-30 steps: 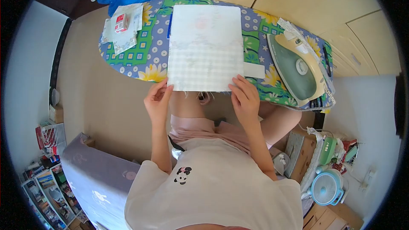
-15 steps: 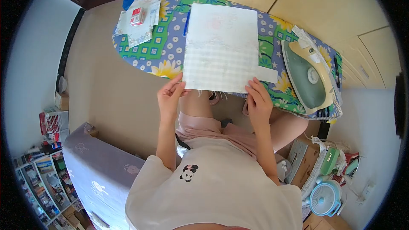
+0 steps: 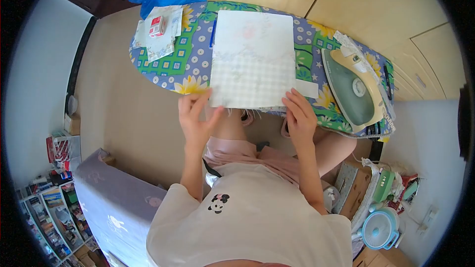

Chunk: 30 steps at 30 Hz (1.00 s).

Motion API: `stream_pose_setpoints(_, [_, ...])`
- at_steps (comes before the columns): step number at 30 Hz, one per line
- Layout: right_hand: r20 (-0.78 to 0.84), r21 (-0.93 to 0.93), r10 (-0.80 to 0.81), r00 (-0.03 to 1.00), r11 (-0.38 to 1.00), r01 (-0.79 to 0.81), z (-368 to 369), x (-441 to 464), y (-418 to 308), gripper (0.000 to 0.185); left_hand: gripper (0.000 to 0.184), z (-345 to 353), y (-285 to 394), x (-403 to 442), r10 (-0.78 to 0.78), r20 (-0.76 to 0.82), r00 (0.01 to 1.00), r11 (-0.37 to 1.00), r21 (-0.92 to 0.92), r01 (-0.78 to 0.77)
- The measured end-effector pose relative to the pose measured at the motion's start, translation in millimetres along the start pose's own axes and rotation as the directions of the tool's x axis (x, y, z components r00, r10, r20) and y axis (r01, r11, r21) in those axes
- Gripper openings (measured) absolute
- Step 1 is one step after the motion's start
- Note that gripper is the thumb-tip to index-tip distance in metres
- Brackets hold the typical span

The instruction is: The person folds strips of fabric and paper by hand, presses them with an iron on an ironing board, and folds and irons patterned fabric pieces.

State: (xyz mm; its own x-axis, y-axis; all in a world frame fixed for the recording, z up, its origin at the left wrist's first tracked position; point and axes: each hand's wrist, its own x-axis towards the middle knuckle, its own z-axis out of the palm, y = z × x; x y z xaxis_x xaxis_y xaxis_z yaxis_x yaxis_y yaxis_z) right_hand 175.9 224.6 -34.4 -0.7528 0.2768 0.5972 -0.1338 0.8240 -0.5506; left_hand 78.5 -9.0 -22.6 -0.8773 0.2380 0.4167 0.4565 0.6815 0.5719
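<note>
A flat white rectangular board [image 3: 252, 62] with rounded corners lies on the flowered ironing board [image 3: 170, 66]. Faint checks and a pale pink patch mark its surface. Beside its near left corner, my left hand [image 3: 197, 121] is open, thumb and fingers spread apart. My right hand [image 3: 300, 116] grips the near right corner, fingers over the edge; its thumb is partly hidden. Loose white threads [image 3: 247, 112] hang below the near edge. From under the right side sticks out a small white strip [image 3: 308, 88].
A green and cream iron [image 3: 354, 89] lies at the right, its cord along the edge. On the left are folded printed papers [image 3: 161, 44] with a small red and white box [image 3: 157, 26]. A blue pen-like stick [image 3: 213, 34] lies left of the white board. Cabinets [image 3: 366, 0] stand behind.
My left hand has let go of the near left corner, and its fingers have spread. My right hand stays at its corner. The whole view has shifted slightly.
</note>
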Motion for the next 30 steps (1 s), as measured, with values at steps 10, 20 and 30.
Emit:
stream_pose_setpoints(10, [-0.170,0.076,-0.005,0.985,0.997,0.018,-8.3,35.7,-23.8,0.031,0.030,21.3,29.2,56.0,0.347,0.107,0.932,0.917,-0.246,-0.314])
stream_pose_setpoints(20, [0.131,-0.181,-0.005,0.991,0.983,0.029,-11.9,12.6,10.9,0.033,0.022,-83.8,12.6,141.9,0.366,-0.702,0.611,0.897,0.092,-0.433])
stream_pose_setpoints(30, [0.222,-0.280,0.112,0.969,0.959,-0.047,-7.6,38.9,27.9,0.035,0.045,-37.4,-61.8,81.8,0.539,-0.034,0.842,0.789,0.371,-0.490])
